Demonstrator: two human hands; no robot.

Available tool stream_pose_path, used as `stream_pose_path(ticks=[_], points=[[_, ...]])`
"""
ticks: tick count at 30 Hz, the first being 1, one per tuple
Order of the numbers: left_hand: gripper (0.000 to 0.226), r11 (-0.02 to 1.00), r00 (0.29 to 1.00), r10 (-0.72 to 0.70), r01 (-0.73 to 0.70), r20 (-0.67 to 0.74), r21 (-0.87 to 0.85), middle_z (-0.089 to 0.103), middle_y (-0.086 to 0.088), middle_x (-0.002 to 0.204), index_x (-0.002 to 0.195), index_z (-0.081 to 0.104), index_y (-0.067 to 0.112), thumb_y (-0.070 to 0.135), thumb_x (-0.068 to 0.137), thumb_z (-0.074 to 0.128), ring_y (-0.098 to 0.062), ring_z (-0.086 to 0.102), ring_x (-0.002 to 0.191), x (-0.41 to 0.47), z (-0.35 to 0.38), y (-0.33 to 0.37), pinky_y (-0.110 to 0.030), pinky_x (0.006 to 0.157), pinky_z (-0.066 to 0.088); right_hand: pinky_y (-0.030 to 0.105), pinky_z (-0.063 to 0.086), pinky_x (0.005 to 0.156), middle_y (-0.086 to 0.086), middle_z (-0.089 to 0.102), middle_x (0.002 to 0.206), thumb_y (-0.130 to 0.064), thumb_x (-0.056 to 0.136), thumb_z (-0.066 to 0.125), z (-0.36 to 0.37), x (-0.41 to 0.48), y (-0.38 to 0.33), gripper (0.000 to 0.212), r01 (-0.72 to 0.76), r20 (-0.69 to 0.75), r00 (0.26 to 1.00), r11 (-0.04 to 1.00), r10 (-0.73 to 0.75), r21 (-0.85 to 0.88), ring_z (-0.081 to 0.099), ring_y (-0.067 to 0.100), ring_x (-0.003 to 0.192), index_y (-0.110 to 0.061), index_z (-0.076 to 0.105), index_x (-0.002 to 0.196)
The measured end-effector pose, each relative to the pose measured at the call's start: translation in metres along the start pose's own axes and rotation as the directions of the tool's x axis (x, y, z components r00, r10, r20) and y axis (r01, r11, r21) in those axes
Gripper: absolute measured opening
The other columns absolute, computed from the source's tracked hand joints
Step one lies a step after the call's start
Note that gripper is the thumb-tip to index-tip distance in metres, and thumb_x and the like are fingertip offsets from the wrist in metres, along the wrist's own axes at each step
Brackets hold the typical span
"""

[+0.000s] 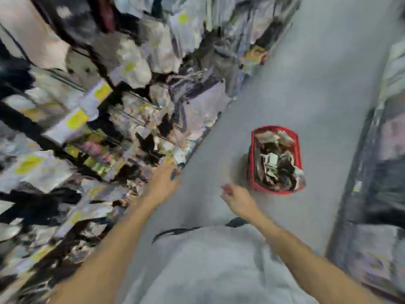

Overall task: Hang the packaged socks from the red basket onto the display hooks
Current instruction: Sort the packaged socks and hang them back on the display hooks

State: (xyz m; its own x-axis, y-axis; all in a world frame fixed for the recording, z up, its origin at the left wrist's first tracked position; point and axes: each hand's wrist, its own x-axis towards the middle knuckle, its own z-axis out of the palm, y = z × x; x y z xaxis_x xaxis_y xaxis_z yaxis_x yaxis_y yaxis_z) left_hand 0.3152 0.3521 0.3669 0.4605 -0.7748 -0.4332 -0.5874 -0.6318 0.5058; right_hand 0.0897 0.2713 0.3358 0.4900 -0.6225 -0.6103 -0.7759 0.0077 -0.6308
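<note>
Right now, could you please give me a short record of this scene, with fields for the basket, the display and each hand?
basket: red basket on the grey floor, right of the display, full of packaged socks
display: rack on the left, crowded with hanging packets
left hand: stretched toward the rack's lower edge; blur hides any hold
right hand: in the air short of the basket, fingers loosely curled, nothing seen in it

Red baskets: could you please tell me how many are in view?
1. The red basket stands on the grey floor, beyond the right hand, right of the display rack. Blur may hide others.
</note>
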Motion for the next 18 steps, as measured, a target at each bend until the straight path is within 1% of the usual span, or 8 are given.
stream_pose_path(ticks=[1,3,5,6,8,11,16,18], points=[[0.023,1.0,0.991,-0.024,0.021,0.134,0.018,0.068,-0.018,0.119,0.117,0.069,0.006,0.014,0.098,0.059,-0.035,0.065,0.107,0.002,0.035,0.001,-0.039,0.085,0.049,0.031,0.039,0.102,0.018,0.058,0.137,-0.014,0.101,0.055,-0.007,-0.008,0.041,0.04,-0.11,0.046,0.993,0.994,0.11,-0.011,0.056,0.03,0.125,0.001,0.051,0.138],[0.027,0.993,0.933,-0.045,0.004,0.356,0.116,0.068,-0.016,0.125,0.122,0.067,0.008,0.015,0.098,0.058,-0.031,0.064,0.112,0.0,0.096,0.001,-0.036,0.09,0.048,0.03,0.043,0.095,0.014,0.062,0.132,-0.023,0.1,0.056,-0.02,-0.027,0.108,0.035,-0.25,0.1,0.962,0.967,0.254,-0.048,0.059,0.028,0.12,-0.005,0.06,0.13],[0.025,0.968,0.872,-0.037,-0.091,0.488,0.236,0.069,-0.01,0.123,0.117,0.068,0.014,0.023,0.097,0.057,-0.027,0.063,0.111,-0.003,0.138,0.01,-0.034,0.091,0.048,0.029,0.044,0.085,0.011,0.068,0.123,-0.028,0.1,0.053,-0.033,-0.044,0.153,0.029,-0.336,0.085,0.938,0.942,0.336,-0.02,0.062,0.026,0.111,-0.011,0.068,0.117],[0.024,0.956,0.856,-0.014,-0.14,0.516,0.259,0.07,-0.008,0.121,0.115,0.068,0.016,0.024,0.096,0.057,-0.027,0.063,0.11,-0.001,0.151,0.019,-0.034,0.092,0.049,0.028,0.043,0.083,0.009,0.069,0.12,-0.028,0.1,0.052,-0.038,-0.05,0.17,0.027,-0.366,0.05,0.93,0.93,0.365,0.031,0.062,0.025,0.109,-0.013,0.07,0.114],[0.022,0.953,0.85,0.041,-0.191,0.525,0.236,0.07,-0.007,0.119,0.113,0.069,0.017,0.023,0.095,0.058,-0.026,0.063,0.109,0.01,0.165,0.046,-0.033,0.092,0.048,0.027,0.043,0.084,0.007,0.071,0.118,-0.029,0.099,0.054,-0.048,-0.056,0.19,0.024,-0.395,-0.008,0.918,0.915,0.397,0.087,0.062,0.024,0.109,-0.015,0.07,0.111],[0.021,0.934,0.838,0.104,-0.267,0.536,0.237,0.069,-0.007,0.12,0.114,0.067,0.017,0.022,0.096,0.057,-0.027,0.062,0.11,0.042,0.175,0.087,-0.034,0.091,0.046,0.029,0.045,0.09,0.004,0.07,0.115,-0.028,0.097,0.057,-0.057,-0.051,0.207,0.022,-0.427,0.002,0.902,0.892,0.432,0.146,0.062,0.023,0.11,-0.015,0.07,0.11],[0.02,0.914,0.805,0.078,-0.293,0.588,0.281,0.069,-0.008,0.118,0.112,0.065,0.016,0.027,0.098,0.056,-0.027,0.061,0.107,0.104,0.203,0.137,-0.029,0.081,0.041,0.03,0.048,0.093,0.002,0.071,0.113,-0.026,0.096,0.058,-0.089,-0.018,0.224,0.022,-0.441,0.011,0.892,0.865,0.452,0.239,0.064,0.02,0.107,-0.016,0.07,0.111],[0.02,0.92,0.803,0.07,-0.281,0.591,0.274,0.069,-0.008,0.118,0.112,0.066,0.016,0.027,0.098,0.057,-0.027,0.061,0.108,0.127,0.216,0.157,-0.03,0.084,0.043,0.03,0.047,0.095,0.001,0.071,0.118,-0.027,0.097,0.058,-0.105,0.001,0.231,0.024,-0.435,0.03,0.896,0.865,0.442,0.251,0.063,0.019,0.109,-0.018,0.069,0.116]])
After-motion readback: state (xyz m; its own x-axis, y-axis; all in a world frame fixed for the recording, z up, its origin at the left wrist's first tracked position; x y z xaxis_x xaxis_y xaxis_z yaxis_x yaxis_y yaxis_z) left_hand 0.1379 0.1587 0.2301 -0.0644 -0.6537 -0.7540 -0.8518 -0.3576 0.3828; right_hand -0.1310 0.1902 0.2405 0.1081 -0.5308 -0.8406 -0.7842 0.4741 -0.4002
